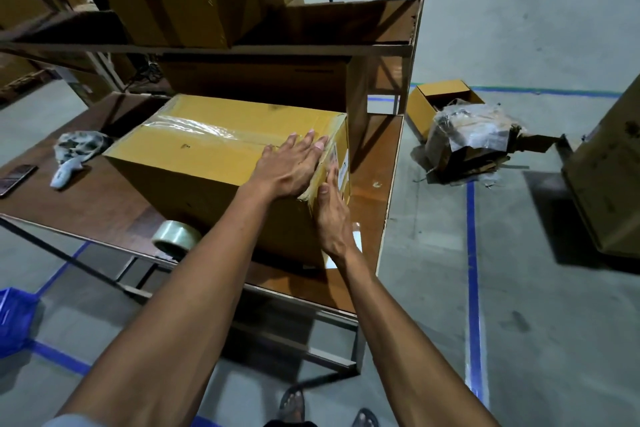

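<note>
While the taped box (194,163) sits sealed on the table (374,163), contents hidden, I've got my left hand (294,166) spread flat on its top at the right edge. My right hand (332,215), fingers straight, presses the box's right face. A tape roll (175,234) rests just beside the box's near face. Right of the box, an open carton (420,107) lies on the floor; I cannot tell what it holds.

Dim overhead light, glare streak on the clear tape strip (194,125) across the yellow-brown cardboard box (180,166), deep shadow under the brown metal shelf (242,48), wide-angle bending at edges, overall softness.
</note>
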`<state>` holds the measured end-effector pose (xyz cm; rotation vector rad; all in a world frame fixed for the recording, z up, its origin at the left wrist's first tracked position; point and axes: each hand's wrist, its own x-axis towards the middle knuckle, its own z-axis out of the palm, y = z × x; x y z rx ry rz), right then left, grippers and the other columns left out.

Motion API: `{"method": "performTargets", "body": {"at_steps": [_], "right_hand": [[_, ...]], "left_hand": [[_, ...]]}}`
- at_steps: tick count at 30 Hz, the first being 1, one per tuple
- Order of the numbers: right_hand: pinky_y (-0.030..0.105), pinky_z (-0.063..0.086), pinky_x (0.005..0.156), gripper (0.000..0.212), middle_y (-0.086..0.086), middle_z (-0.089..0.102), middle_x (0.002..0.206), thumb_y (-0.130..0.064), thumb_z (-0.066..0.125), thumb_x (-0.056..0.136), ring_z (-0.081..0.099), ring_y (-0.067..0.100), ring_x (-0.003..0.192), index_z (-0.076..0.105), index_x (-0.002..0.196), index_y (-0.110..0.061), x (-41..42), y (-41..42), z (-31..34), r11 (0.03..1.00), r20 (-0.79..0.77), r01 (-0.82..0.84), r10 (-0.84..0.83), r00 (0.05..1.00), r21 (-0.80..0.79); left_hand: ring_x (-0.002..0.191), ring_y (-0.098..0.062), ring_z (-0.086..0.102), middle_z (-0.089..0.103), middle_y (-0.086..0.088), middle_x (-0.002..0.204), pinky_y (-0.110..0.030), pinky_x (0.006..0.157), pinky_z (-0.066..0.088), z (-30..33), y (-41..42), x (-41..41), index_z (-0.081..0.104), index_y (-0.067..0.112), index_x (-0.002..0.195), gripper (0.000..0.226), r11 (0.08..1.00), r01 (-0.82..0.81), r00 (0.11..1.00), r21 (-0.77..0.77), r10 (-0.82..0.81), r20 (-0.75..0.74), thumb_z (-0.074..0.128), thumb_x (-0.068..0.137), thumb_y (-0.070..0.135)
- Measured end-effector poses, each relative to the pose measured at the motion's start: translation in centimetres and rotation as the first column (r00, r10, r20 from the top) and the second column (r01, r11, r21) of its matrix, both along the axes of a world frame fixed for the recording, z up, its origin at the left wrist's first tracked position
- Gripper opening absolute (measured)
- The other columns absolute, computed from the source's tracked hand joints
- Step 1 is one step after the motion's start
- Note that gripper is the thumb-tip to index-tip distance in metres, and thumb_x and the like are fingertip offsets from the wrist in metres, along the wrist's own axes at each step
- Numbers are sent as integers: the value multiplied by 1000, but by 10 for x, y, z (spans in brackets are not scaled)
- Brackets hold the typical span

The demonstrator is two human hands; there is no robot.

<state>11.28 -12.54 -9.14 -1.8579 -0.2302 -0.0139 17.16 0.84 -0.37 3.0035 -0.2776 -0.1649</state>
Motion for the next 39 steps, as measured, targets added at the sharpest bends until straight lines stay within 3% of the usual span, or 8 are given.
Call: {"method": "performTargets", "body": {"at_steps": [6,15,21,24,26,29,34,39], "right_hand": [[61,16,132,72,-13,3,178,-67,6,106,19,28,165,-3,170,-36,7,-14,-1,989,-115,-66,51,992,-135],[27,16,120,96,-9,-1,179,-80,3,90,13,6,158,2,171,-29,13,13,29,997,-19,64,-63,998,37],[44,15,133,73,-5,6,179,-62,9,108,19,28,165,5,172,-26,15,2,9,994,-122,44,-56,991,-103],[51,19,133,70,-3,11,178,-60,8,110,25,34,162,10,171,-26,14,1,13,991,-162,53,-72,984,-123],[51,20,133,81,1,14,178,-68,3,104,24,34,163,14,171,-24,12,3,22,988,-164,84,-104,981,-127],[50,21,134,92,5,18,177,-73,6,95,18,27,165,18,170,-21,-1,12,36,983,-34,175,-177,984,-51],[47,34,129,61,7,33,173,-43,38,112,32,23,161,35,166,-15,-15,42,51,935,334,354,-328,884,-17],[50,31,130,52,8,48,165,-27,44,104,45,22,153,54,153,-13,-25,89,61,744,632,618,-357,688,-252]], "left_hand": [[166,-23,-4,-7,11,178,-69,128,1,2,-3,-1,-3,46,168,64,1000,-24,1000,-18,24,5,-6,107,62],[166,-22,-4,-6,10,179,-68,129,0,5,-2,-7,0,44,169,67,1000,-16,1000,-20,16,6,-4,106,65],[166,-19,0,2,11,179,-64,130,-1,7,-8,-6,8,43,170,73,993,-57,998,-101,59,13,-9,103,67],[163,-24,22,24,0,176,-62,130,13,9,-10,-11,27,37,168,89,975,-106,990,-198,123,74,-11,97,74],[131,-31,63,65,-13,147,-54,113,47,8,-9,-16,59,32,152,100,932,-184,954,-312,246,173,-9,96,79],[77,-20,71,80,-1,92,-42,73,61,6,-5,-25,83,30,115,100,838,-176,890,-516,360,280,0,97,84],[96,-21,75,82,-1,111,-42,88,61,10,14,-28,83,31,114,93,725,-50,926,-686,291,240,8,98,84],[109,-23,72,77,-4,125,-39,89,58,2,69,-42,77,28,126,73,805,108,902,-583,167,398,20,108,69]]}}
